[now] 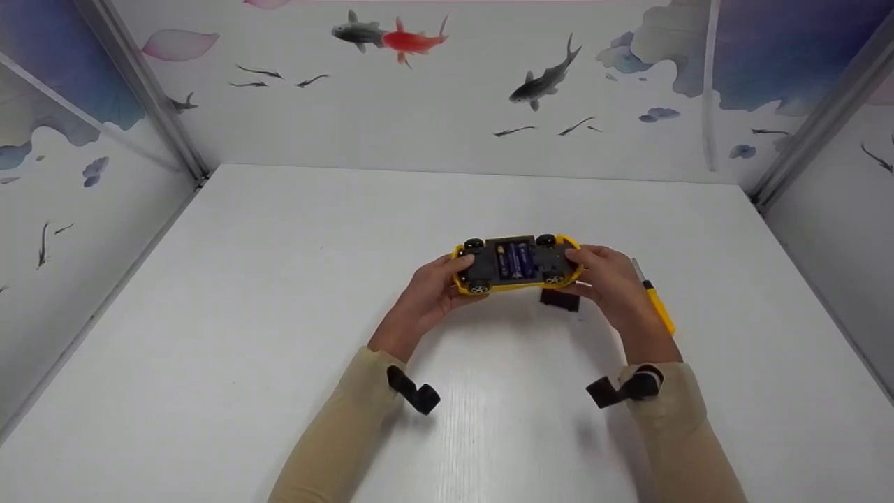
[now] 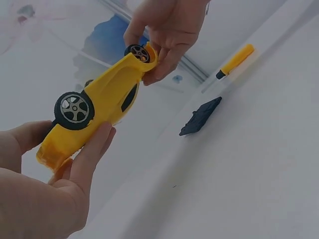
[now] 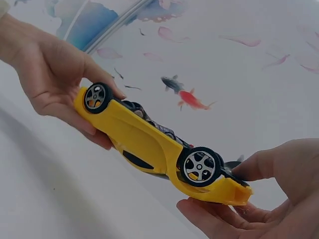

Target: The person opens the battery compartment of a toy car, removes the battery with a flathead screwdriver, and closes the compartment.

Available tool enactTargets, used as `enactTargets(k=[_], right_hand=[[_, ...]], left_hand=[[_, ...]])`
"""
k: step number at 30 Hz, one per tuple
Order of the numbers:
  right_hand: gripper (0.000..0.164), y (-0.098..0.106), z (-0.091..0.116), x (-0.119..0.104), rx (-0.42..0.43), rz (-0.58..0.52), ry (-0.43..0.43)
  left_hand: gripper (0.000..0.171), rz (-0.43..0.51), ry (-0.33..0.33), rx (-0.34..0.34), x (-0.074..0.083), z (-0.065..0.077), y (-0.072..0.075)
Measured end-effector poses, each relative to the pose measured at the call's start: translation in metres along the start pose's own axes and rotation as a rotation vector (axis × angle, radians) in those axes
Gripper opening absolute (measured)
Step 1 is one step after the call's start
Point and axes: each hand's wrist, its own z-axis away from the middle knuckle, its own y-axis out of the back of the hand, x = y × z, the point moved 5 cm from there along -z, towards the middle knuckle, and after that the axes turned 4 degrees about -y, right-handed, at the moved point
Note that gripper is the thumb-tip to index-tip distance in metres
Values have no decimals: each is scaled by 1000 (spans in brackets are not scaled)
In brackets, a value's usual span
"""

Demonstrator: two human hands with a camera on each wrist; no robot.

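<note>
White tabletop (image 1: 209,419) w/ white back panel (image 1: 419,126) & side panels (image 1: 70,199) round it, printed w/ grey & red fish (image 1: 413,43), pink petals (image 1: 181,45) & blue-purple leaf shapes (image 1: 803,49), prob. lotus tho blurred. Grey metal posts (image 1: 148,91) at both rear corners; pale sheen (image 1: 471,426) from the light on near tabletop.

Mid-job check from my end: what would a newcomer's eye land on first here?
Probably the bright yellow toy car, held upside down above the table between the left hand and the right hand, with purple-blue batteries in the open bay of its underside. Next, the yellow-handled tool lying beyond the right wrist, and the red fish painted on the back wall.
</note>
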Motion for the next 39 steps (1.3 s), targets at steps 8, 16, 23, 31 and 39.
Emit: enactTargets(k=[8,16,23,31,39], right_hand=[[62,-1,2,0,40,177,-17],[55,-2,3,0,25,394,42],[46,0,1,12,8,440,57],[41,-1,4,18,60,522,199],[31,-15,9,10,89,593,475]], left_hand=[[51,-44,2,13,-2,-1,2],[54,-135,36,65,-10,2,14],[56,-185,63,80,-16,4,24],[55,-154,93,70,-24,4,24],[56,-168,111,68,-30,4,28]])
